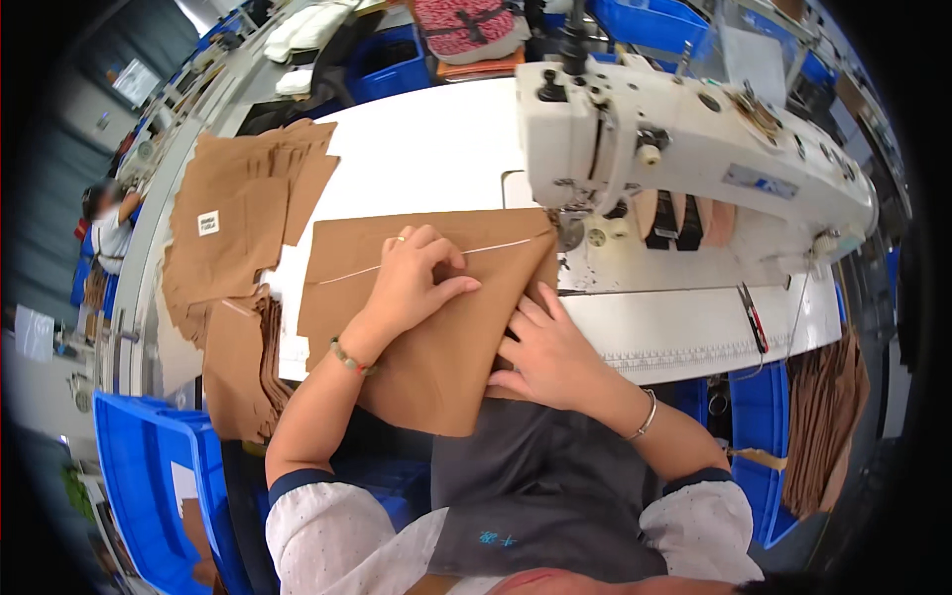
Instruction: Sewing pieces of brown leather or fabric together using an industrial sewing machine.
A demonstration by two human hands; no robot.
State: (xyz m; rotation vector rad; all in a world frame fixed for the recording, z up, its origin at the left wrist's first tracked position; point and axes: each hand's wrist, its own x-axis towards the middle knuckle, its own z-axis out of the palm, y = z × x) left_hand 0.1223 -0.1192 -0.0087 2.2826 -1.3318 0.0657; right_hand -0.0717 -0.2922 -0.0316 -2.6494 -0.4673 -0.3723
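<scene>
Nearest, a dark apron (535,466) lies below the brown cloth panel (436,372), whose lower part hangs past the near edge of the white counter (426,144). The cloth appears light and limp, with enough body to hold a fold; it should not break, but may crease or skew if pulled from one corner. The right hand (553,355) lies along the panel's slanting right edge, fingers spread, thumb near the bottom; whether it pinches the edge cannot be told. Farther in, the left hand (415,283) rests on the upper face, half open, fingers bent and thumb apart, with nothing visibly gripped. A pale line (486,248) crosses the cloth here. Flat pressure beside this line, with a light hold on the right edge, would probably suit so soft a sheet. Beyond, the panel's upper right corner reaches the sewing machine (684,164); whether it is clamped there cannot be seen. At upper left lies a stack of brown pieces (233,243).
</scene>
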